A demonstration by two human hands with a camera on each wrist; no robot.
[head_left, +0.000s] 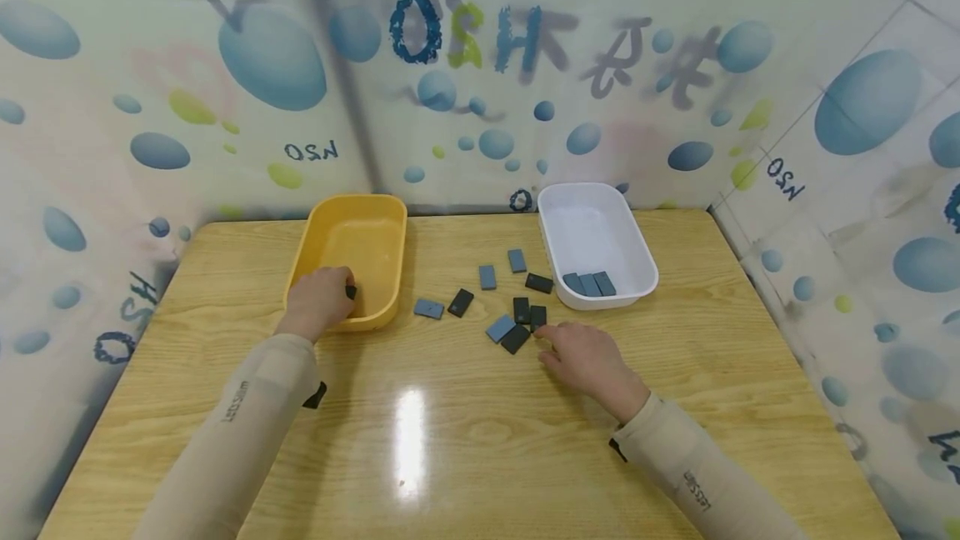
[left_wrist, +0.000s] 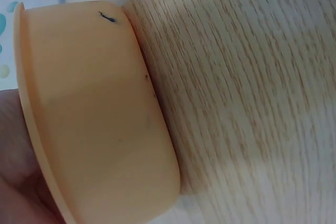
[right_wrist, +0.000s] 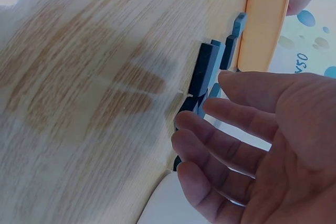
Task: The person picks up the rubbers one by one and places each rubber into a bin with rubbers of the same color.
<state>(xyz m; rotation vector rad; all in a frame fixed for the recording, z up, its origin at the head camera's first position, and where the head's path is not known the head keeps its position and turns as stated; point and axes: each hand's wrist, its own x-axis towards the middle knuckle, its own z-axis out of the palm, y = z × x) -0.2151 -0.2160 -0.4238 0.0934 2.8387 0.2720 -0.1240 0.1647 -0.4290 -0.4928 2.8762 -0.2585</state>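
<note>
In the head view my left hand (head_left: 318, 300) is inside the near part of the yellow bin (head_left: 365, 323), with a black block (head_left: 350, 292) pinched at its fingers. The bin's wall (left_wrist: 100, 114) hides most of that hand in the left wrist view. My right hand (head_left: 588, 359) hovers by the near edge of the block group, its fingers loosely bent and holding nothing; the right wrist view shows its palm (right_wrist: 299, 129). Closest to its fingertips is a black block (head_left: 537, 317), beside another black block (head_left: 521, 310). A blue block (head_left: 500, 328) and a black block (head_left: 515, 339) lie just left.
A white bin (head_left: 645, 283) stands at the back right, with several blue-grey blocks (head_left: 588, 284) at its near end. Between the bins lie more blocks, blue ones (head_left: 428, 308) and black ones (head_left: 461, 302). A patterned backdrop (head_left: 480, 132) rises behind the wooden table (head_left: 480, 448).
</note>
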